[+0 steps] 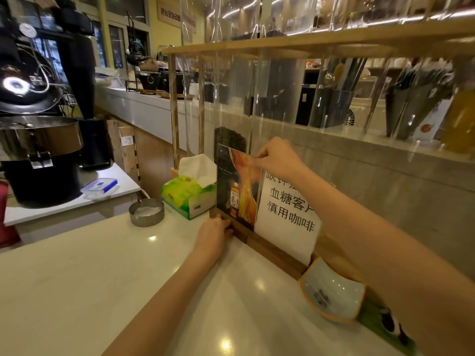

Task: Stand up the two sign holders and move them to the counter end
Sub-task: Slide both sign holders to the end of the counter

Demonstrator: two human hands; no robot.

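Note:
Two sign holders stand upright side by side at the back of the white counter point(77, 291), against the grey wall. The left sign holder point(232, 191) shows a dark bottle advert in a clear panel on a wooden base. The right sign holder point(288, 211) carries a white sheet with black characters on a wooden base point(277, 255). My left hand point(214, 236) grips the left holder's wooden base at its front end. My right hand point(277, 156) pinches the top edge of the same holder's panel. My right forearm covers part of the white sheet.
A green tissue box point(189, 195) and a round metal tin point(146, 211) sit just left of the holders. A curved white dish point(331, 291) lies to the right. Clear tubes on a wooden rack point(282, 47) rise behind. A coffee roaster point(38, 140) stands far left.

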